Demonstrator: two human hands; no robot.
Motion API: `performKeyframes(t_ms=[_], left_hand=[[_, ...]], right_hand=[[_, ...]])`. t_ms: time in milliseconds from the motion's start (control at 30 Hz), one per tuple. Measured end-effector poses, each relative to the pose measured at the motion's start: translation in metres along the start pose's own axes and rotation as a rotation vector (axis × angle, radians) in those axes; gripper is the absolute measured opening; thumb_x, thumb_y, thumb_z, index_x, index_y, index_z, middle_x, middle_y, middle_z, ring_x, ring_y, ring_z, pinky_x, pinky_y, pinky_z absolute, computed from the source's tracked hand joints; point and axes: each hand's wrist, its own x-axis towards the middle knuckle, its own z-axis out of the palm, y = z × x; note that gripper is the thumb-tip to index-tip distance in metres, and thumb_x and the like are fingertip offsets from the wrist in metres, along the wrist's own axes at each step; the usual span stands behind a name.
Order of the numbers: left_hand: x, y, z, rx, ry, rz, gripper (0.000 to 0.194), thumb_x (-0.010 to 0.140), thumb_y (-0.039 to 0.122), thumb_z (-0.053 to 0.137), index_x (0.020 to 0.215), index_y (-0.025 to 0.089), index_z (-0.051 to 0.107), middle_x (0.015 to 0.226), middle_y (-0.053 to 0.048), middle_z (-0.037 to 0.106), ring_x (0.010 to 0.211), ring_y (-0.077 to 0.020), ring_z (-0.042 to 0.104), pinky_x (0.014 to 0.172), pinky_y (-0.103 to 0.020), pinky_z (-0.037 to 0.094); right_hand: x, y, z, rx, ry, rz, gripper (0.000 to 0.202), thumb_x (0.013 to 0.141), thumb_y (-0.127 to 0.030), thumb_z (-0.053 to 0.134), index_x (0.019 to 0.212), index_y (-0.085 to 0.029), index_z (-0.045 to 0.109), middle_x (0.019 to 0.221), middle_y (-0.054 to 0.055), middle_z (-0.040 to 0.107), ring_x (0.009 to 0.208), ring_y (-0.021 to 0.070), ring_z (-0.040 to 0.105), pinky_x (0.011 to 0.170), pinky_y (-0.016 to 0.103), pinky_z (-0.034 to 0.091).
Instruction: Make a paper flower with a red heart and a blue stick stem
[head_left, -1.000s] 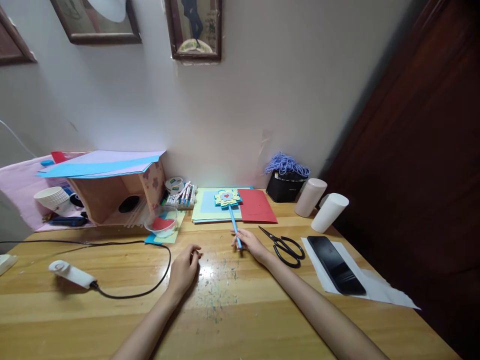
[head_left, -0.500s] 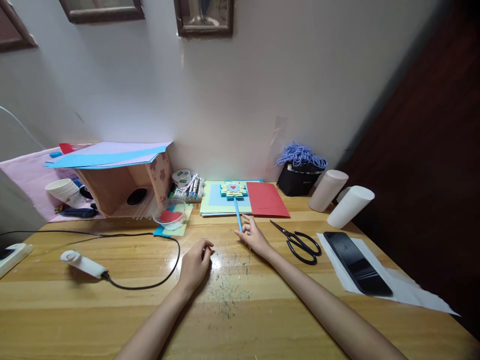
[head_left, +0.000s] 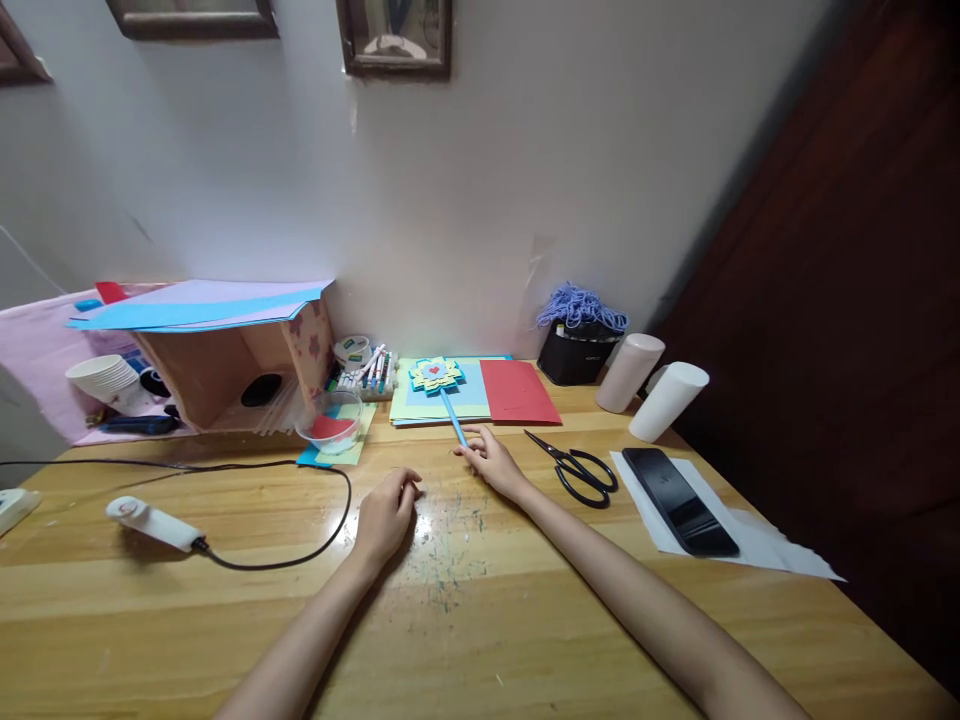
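Observation:
My right hand point(head_left: 491, 462) pinches the lower end of the blue stem of a paper flower point(head_left: 437, 375). The flower has layered yellow and blue petals, with a small red heart at its centre. Its head is over the stacked coloured paper point(head_left: 480, 400), with a red sheet on the right side. My left hand point(head_left: 388, 512) rests on the table, fingers curled in loosely, and nothing shows in it. Black-handled scissors point(head_left: 576, 470) lie to the right of my right hand.
On the left are a cardboard box house point(head_left: 217, 370), a clear bowl point(head_left: 330, 428), markers point(head_left: 375, 370) and a white corded device point(head_left: 154, 525). On the right stand a black pouch with purple yarn point(head_left: 577, 350), two white cylinders point(head_left: 670, 402) and a phone point(head_left: 679, 500) on white paper.
The flower's head has swung left, so its stem leans more. My right hand still holds the stem. The whole view has shifted slightly; my left hand stays on the table.

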Motion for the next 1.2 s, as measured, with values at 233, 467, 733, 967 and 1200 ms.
performKeyframes(t_ms=[233,467,733,967,1200], left_hand=[[0.0,0.002,0.0,0.025,-0.013,0.036,0.022,0.085,0.023,0.033,0.087,0.022,0.055,0.082,-0.001,0.067,0.079,-0.0167,0.063,0.069,-0.027,0.042],[-0.007,0.001,0.003,0.13,-0.128,0.201,0.02,0.085,0.02,0.033,0.084,0.022,0.053,0.08,-0.003,0.063,0.074,-0.0166,0.059,0.066,-0.027,0.04],[-0.008,-0.003,0.005,0.09,-0.216,0.242,0.017,0.084,0.016,0.036,0.081,0.022,0.052,0.078,-0.002,0.061,0.071,-0.0154,0.057,0.064,-0.025,0.04],[-0.004,-0.001,0.001,-0.07,-0.252,0.12,0.018,0.084,0.017,0.035,0.079,0.022,0.052,0.077,0.0,0.062,0.073,-0.0146,0.058,0.067,-0.026,0.041],[-0.006,0.0,-0.001,-0.116,-0.251,0.108,0.02,0.082,0.015,0.035,0.078,0.021,0.054,0.078,-0.002,0.062,0.073,-0.0153,0.057,0.068,-0.027,0.041]], right_hand=[[-0.006,-0.002,-0.001,-0.04,-0.071,-0.052,0.053,0.066,-0.025,0.067,0.114,-0.02,0.045,0.109,0.009,0.06,0.063,0.0082,0.05,0.066,0.026,0.044],[-0.012,-0.006,0.0,-0.173,-0.073,-0.078,0.043,0.075,-0.028,0.059,0.116,-0.023,0.046,0.105,0.007,0.064,0.064,0.011,0.054,0.065,0.027,0.044],[-0.014,-0.009,-0.001,-0.218,0.036,-0.063,0.022,0.086,-0.038,0.043,0.1,-0.022,0.046,0.067,-0.001,0.06,0.056,0.0142,0.054,0.056,0.025,0.04],[0.029,-0.016,-0.044,-0.778,0.182,-0.177,0.019,0.087,-0.021,0.036,0.094,-0.018,0.053,0.084,0.008,0.061,0.079,0.0185,0.057,0.07,0.029,0.043],[0.1,-0.027,-0.05,-0.98,-0.129,-0.246,0.025,0.076,-0.029,0.059,0.097,-0.016,0.06,0.101,0.011,0.063,0.097,0.0231,0.054,0.083,0.032,0.04]])
